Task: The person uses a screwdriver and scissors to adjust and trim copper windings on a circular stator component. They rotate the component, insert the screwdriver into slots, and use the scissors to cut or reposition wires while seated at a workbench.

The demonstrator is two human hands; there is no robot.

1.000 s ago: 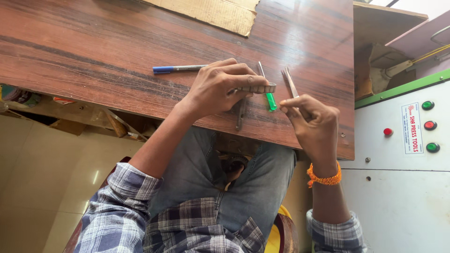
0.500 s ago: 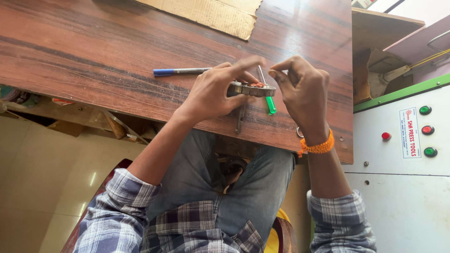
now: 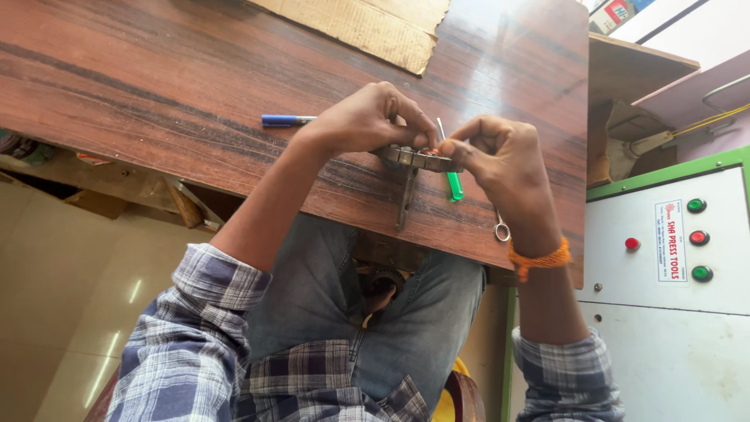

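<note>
Right hand point(image 3: 500, 160) has closed in since a moment ago, pinching the small metal part point(image 3: 418, 159) that left hand point(image 3: 371, 117) grips on the worktop point(image 3: 156, 86); assembly looks unfinished, green screwdriver point(image 3: 453, 186) idle beside.

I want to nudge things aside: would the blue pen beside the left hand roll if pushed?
Probably. The blue pen looks round and slim, lying flat on the smooth, glossy wooden table, so a sideways push would likely roll it. It seems light and stiff. A clip, if present, might stop it; I cannot see one.
</note>
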